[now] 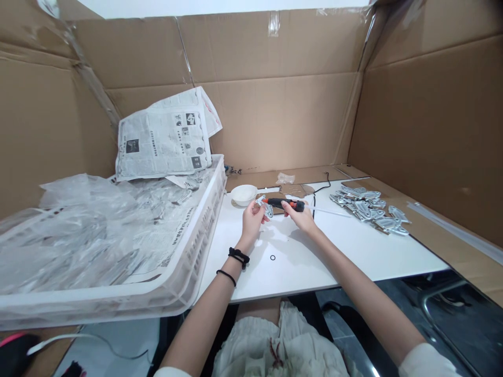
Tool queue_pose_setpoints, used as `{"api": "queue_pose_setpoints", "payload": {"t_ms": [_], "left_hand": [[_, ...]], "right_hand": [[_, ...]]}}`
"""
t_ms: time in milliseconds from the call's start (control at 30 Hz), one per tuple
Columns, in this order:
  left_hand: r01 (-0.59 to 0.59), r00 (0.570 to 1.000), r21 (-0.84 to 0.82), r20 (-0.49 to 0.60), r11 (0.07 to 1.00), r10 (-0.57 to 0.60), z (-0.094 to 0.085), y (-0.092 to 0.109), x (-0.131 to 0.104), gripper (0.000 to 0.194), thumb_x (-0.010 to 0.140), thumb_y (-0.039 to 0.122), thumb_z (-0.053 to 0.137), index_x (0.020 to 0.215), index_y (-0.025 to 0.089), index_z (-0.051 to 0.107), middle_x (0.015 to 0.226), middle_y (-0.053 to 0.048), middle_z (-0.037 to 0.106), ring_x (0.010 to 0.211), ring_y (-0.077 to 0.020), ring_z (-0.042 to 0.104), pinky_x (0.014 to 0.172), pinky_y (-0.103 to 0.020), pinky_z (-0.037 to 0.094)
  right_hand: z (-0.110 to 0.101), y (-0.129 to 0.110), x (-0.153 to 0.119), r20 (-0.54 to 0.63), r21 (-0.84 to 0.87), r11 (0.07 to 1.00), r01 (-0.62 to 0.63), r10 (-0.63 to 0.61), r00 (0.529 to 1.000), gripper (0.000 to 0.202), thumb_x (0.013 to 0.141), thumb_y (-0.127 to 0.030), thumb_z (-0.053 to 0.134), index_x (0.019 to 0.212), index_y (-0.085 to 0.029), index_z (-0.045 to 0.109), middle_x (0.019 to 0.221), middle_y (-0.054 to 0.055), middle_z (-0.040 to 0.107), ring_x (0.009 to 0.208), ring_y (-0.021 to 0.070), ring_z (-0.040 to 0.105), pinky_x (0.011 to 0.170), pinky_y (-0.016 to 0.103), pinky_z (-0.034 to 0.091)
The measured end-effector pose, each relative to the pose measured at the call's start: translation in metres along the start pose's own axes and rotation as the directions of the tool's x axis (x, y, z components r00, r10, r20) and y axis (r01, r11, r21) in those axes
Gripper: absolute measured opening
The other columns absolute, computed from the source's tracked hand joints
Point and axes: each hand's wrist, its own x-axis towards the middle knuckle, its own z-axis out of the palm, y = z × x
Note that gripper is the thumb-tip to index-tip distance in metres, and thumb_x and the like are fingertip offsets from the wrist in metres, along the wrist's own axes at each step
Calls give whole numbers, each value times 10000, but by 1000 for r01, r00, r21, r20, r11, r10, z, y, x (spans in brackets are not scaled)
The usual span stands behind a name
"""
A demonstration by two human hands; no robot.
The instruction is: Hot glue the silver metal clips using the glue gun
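Near the middle of the white tabletop, my left hand (253,217) is closed on a small silver-and-white piece (269,210). My right hand (299,214) grips a black glue gun with orange parts (288,204), its orange tip pointing left and meeting the piece or stopping very close to it. A translucent glue stick (330,211) sticks out from the gun's back end toward the right. Just behind my left hand sits a white bowl (244,195). A pile of similar silver pieces (367,208) lies on the right part of the table.
A large white plastic crate (196,230) on the left holds plastic bags and newspaper (165,139). Cardboard walls (283,120) stand behind and at both sides. A black ring (272,257) lies in front of my hands, and a black cord (322,187) runs behind the gun.
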Motion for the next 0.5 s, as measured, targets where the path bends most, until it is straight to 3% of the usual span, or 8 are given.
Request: {"api": "queue_pose_setpoints", "payload": {"t_ms": [500], "left_hand": [[-4,1000,7,5,1000,4,0,0,1,292,773,332,598,970,119,563,608,14,577,448,-80,526,429,-180,347]], "right_hand": [[-1,-1,0,-9,-45,999,6,-6,1000,510,758,-634,530,504,-193,492,530,36,556,577,172,518,677,301,408]]}}
